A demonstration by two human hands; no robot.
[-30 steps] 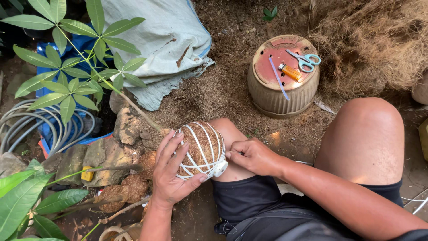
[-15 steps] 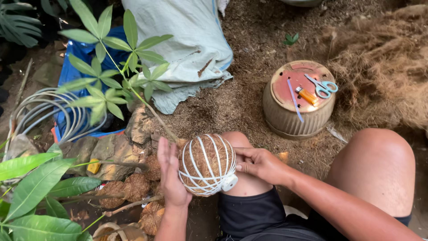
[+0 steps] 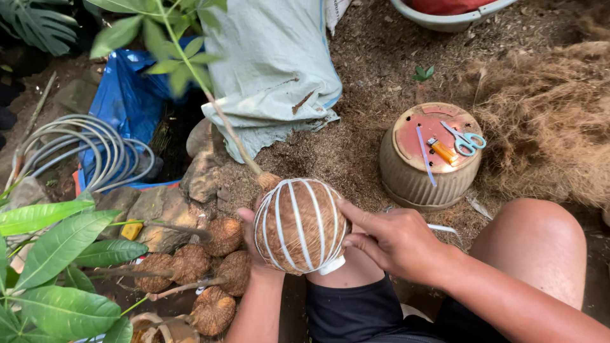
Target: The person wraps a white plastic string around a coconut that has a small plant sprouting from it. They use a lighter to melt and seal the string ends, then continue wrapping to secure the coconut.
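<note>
So I've got the fibre ball (image 3: 300, 225) wrapped in white strips sitting on my knee, dead centre. My left hand (image 3: 252, 238) cups its 9 o'clock side, grip curled behind it. My right hand (image 3: 395, 241) presses fingertips on at 3 o'clock, grip loosely spread. The upturned pot (image 3: 429, 162) with scissors (image 3: 466, 140) sits at 1 o'clock.

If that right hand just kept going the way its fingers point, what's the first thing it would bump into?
The right hand points leftward, and its fingertips already rest on the fibre ball wrapped in white strips, so that comes first. The left hand lies behind the ball, likely next, though depth is hard to judge.
</note>
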